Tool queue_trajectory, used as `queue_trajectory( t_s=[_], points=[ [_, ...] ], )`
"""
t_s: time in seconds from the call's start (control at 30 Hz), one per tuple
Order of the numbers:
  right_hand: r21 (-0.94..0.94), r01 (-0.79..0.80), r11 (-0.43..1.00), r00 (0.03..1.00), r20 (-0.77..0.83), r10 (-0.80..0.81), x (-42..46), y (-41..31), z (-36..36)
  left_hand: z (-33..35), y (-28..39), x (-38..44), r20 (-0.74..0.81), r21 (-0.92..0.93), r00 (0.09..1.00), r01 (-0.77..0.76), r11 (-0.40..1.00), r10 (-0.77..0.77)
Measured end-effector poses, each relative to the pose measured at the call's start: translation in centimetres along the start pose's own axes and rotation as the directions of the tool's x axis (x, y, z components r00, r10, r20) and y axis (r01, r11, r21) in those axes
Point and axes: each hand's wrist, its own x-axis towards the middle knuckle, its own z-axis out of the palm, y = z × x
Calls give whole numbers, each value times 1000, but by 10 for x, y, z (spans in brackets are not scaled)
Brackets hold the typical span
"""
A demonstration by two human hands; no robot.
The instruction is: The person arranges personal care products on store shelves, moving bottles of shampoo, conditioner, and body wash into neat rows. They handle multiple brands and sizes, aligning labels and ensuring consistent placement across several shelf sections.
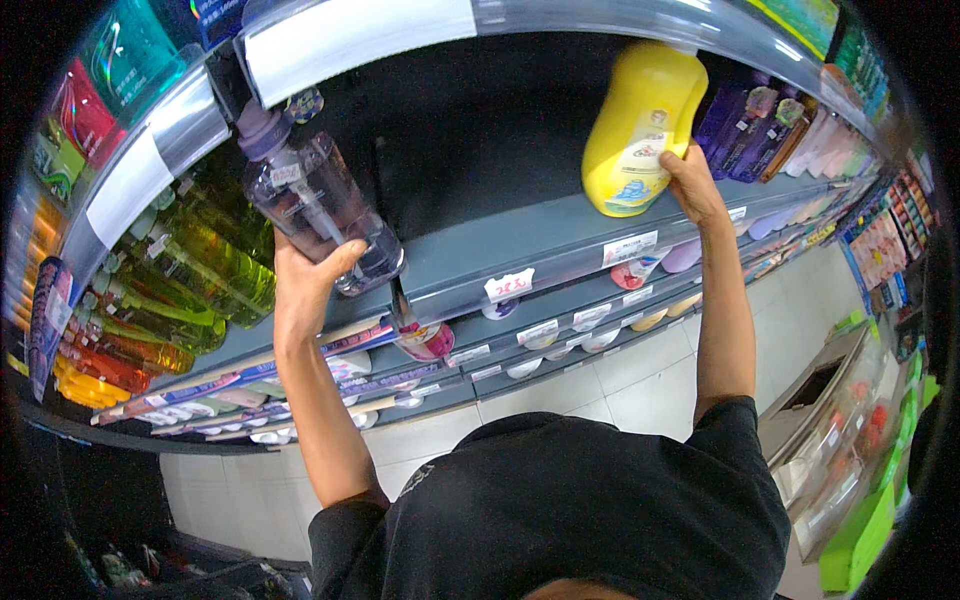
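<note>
My left hand (306,281) grips the lower part of a clear purple-tinted bottle (319,202) with a purple cap. That bottle leans to the left over the front of a dark grey shelf (480,247), beside a row of yellow-green bottles (214,259). On the right, my right hand (694,180) is closed around the side of a yellow plastic bottle (634,139) with a printed label. The yellow bottle tilts slightly, its top close under the upper shelf edge. Whether either bottle's base touches the shelf I cannot tell.
Purple boxes (739,135) stand right of the yellow bottle. A clear plastic shelf edge (562,19) curves overhead. Price tags (510,285) line the shelf front, with lower shelves of bottles below. Behind on the right are bins (832,450) on the tiled floor (570,390).
</note>
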Motion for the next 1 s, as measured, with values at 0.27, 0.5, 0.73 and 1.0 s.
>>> queue_trajectory(
  t_s=[0.27, 0.5, 0.73, 1.0],
  points=[
    [-123, 15, 992, 982, 189, 8, -2, -5, 157, -4, -1, 0, 13, -14, 1000, -9, 1000, 9],
    [-158, 76, 985, 946, 325, -21, 3, -7, 214, 1, 2, 0, 1, -34, 1000, 17, 999, -17],
    [-234, 349, 907, 934, 3, -358, -14, -11, 173, 14, -5, -24, -237, 122, 960, -124, 985, 150],
    [-553, 207, 807, 478, -663, -577, -22, -35, -79, 63, 22, -60, -393, 177, 677, -608, 774, 622]
  ],
)
